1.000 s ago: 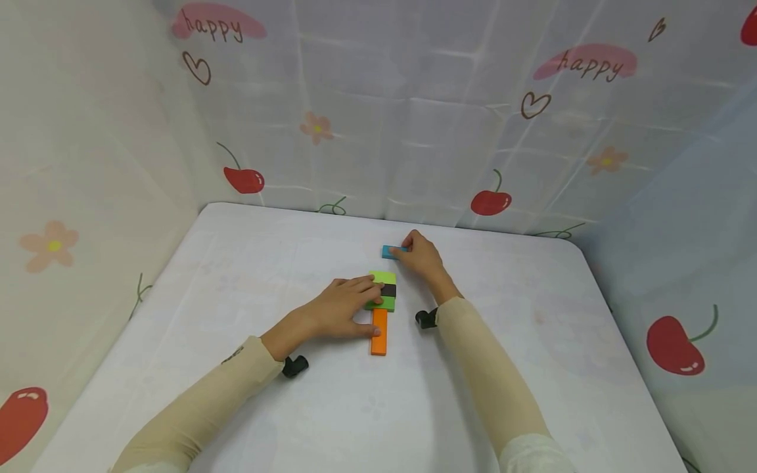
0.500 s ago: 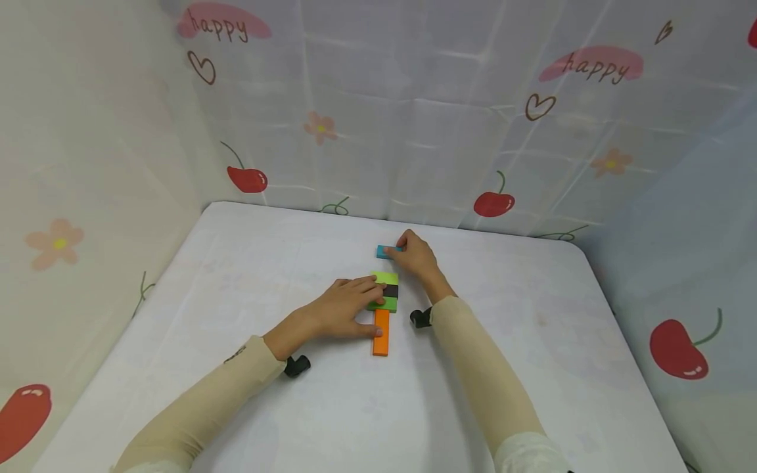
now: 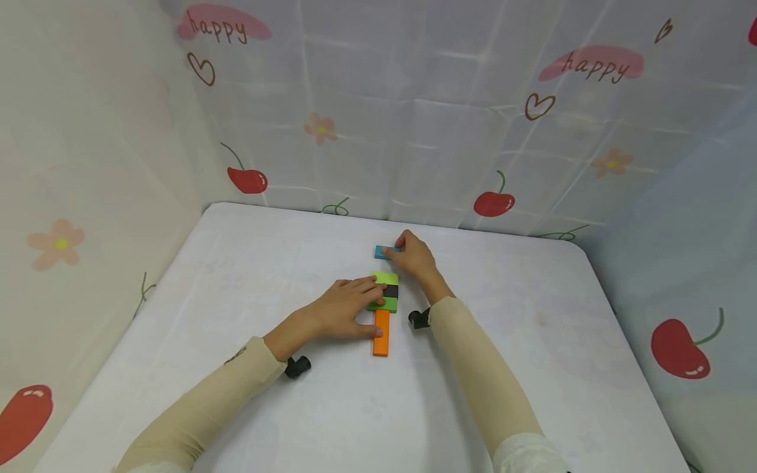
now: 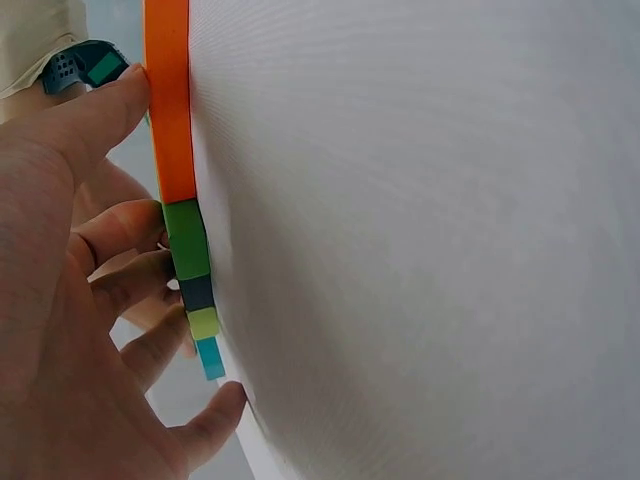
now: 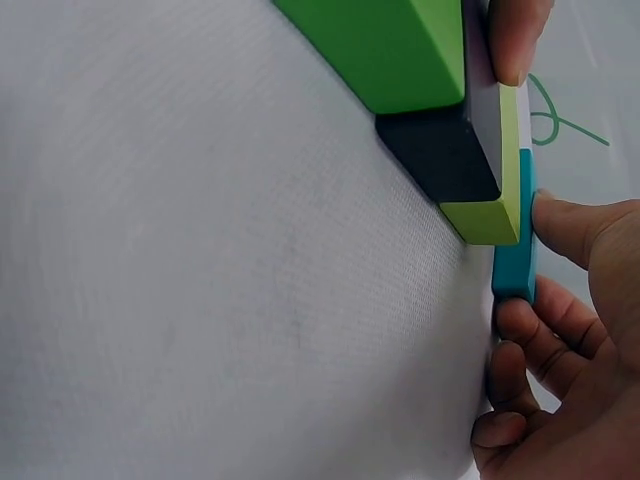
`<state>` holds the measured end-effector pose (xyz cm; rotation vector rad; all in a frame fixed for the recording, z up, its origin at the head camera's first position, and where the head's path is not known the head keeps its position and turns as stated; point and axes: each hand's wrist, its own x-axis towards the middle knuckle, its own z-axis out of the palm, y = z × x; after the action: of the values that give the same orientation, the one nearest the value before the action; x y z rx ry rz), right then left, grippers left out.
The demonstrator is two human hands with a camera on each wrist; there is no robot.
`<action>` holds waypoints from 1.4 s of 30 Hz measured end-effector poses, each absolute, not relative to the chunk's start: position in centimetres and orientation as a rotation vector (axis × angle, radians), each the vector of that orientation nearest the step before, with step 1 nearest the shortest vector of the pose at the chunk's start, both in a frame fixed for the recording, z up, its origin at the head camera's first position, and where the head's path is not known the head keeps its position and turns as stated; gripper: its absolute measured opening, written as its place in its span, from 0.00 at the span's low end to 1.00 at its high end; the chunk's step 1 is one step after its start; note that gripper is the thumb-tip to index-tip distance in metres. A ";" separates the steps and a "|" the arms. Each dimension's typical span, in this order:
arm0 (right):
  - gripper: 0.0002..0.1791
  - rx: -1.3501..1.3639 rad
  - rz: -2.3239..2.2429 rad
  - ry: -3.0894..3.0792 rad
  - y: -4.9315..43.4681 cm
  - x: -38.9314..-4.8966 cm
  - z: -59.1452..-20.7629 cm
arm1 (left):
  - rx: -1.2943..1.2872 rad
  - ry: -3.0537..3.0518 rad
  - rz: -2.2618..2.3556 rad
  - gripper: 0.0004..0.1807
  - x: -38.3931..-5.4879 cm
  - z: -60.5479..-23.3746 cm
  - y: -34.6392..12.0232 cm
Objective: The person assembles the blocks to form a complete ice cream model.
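Flat coloured blocks stand in a column on the white table. An orange block [image 3: 381,345] lies lengthwise nearest the person, then a green block [image 3: 391,305], a dark block [image 3: 391,291] and a light green block [image 3: 388,278]. My left hand [image 3: 343,309] rests across these from the left, thumb at the orange one, fingers spread over the green and dark ones. Beyond the column, my right hand [image 3: 416,257] pinches a small blue block [image 3: 379,252] at its right end, thumb and fingertips around it in the right wrist view. A gap separates it from the light green block in the head view.
The white-covered table [image 3: 266,420] has its far edge just behind the right hand. A patterned curtain [image 3: 378,144] hangs behind and at both sides. Black devices are strapped at the left wrist [image 3: 298,366] and right wrist [image 3: 420,319].
My right hand has slid the blue block slightly left beyond the column. My left hand stays in place over the blocks. The head view has shifted a little.
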<state>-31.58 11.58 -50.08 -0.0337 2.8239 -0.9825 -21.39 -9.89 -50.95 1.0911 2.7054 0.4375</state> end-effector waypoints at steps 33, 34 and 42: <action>0.23 -0.116 -0.921 2.844 12.0 -30.1 -51.4 | 1.079 2.707 0.449 0.38 -21.0 -50.5 -9.8; 0.23 -0.121 -0.924 2.845 12.0 -30.1 -51.4 | 1.077 2.707 0.451 0.38 -21.0 -50.5 -9.8; 0.23 -0.137 -0.907 2.850 12.0 -29.5 -51.0 | 1.067 2.704 0.453 0.43 -21.1 -50.7 -9.9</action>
<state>-29.49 11.99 -50.99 -0.1371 2.8496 -0.9072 -21.14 -9.86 -50.68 1.0668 2.7043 0.4526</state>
